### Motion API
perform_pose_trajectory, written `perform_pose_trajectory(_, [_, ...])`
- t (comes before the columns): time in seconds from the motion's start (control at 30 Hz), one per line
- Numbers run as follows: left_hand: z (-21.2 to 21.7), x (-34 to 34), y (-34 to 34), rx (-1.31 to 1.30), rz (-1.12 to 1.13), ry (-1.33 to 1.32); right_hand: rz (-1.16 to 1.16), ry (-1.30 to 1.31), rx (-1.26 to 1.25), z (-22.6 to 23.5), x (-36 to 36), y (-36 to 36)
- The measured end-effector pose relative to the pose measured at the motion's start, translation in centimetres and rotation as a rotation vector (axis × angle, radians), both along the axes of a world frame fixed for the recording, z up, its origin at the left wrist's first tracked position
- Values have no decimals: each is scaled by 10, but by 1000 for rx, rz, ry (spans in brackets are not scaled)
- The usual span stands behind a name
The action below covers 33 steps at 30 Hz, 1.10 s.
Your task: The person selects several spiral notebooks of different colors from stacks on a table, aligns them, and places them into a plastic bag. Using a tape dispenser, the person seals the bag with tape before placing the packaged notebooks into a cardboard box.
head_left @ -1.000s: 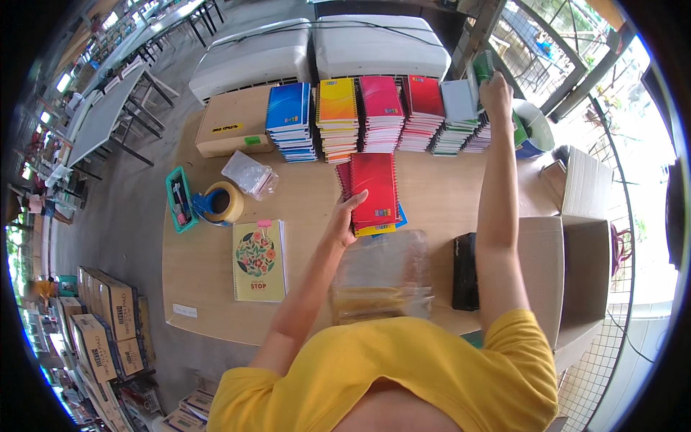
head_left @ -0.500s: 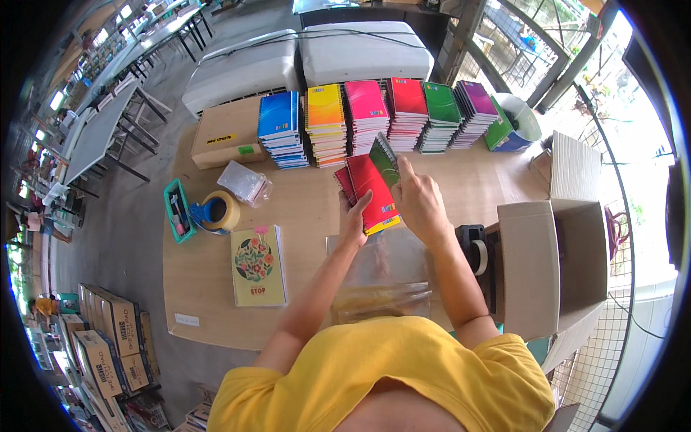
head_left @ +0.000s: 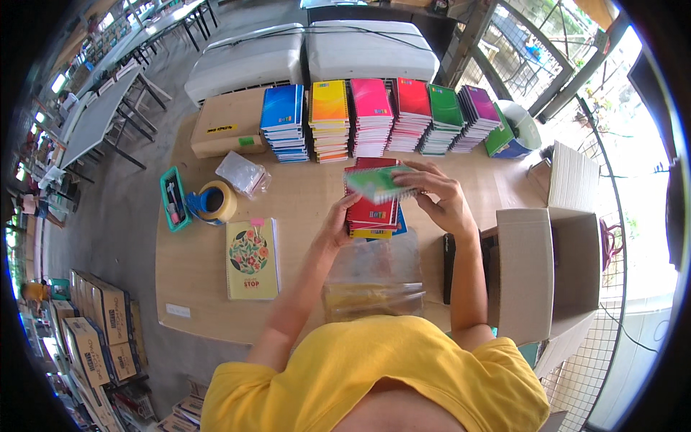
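My left hand grips a small pile of spiral notebooks over the middle of the table. A red notebook is uppermost in it, and edges of a yellow notebook and a blue notebook show beneath. Fingers of my right hand pinch the spiral side of a green notebook, which is tilted and blurred above the red one. Behind them stand stacks of notebooks: blue, yellow, pink, red, green and purple.
Clear plastic bags lie before me. An open cardboard box stands right, beside a black tape dispenser. At left are a floral notebook, tape rolls, a teal basket and a closed carton.
The green notebook has gone from upright behind the pile to lying tilted over the red one, with my right hand now pinching it. The pile has turned straighter in my left hand.
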<state>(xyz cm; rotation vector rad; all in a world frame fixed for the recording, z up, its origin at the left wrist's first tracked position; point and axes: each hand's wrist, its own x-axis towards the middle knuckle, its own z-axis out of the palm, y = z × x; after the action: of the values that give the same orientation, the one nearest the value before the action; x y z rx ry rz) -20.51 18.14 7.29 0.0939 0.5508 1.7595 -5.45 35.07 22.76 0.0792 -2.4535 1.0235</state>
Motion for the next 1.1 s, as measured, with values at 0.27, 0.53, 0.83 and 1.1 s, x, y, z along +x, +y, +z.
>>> perform_pose_trajectory(0.27, [-5, 4, -27, -6, -243, -31, 180, -142, 73, -8, -15, 25])
perform_pose_trajectory(0.53, [30, 28, -2, -202, -29, 111, -1901, -319, -330, -55, -82, 333])
perform_pose_trajectory(0.83, [1, -1, -20, -161, 303, 86, -1485, 680, -307, -34, -66, 290])
perform_pose_trajectory(1.1, [5, 33, -67, -92, 369, 153, -578, 139, -869, -92, -19, -108])
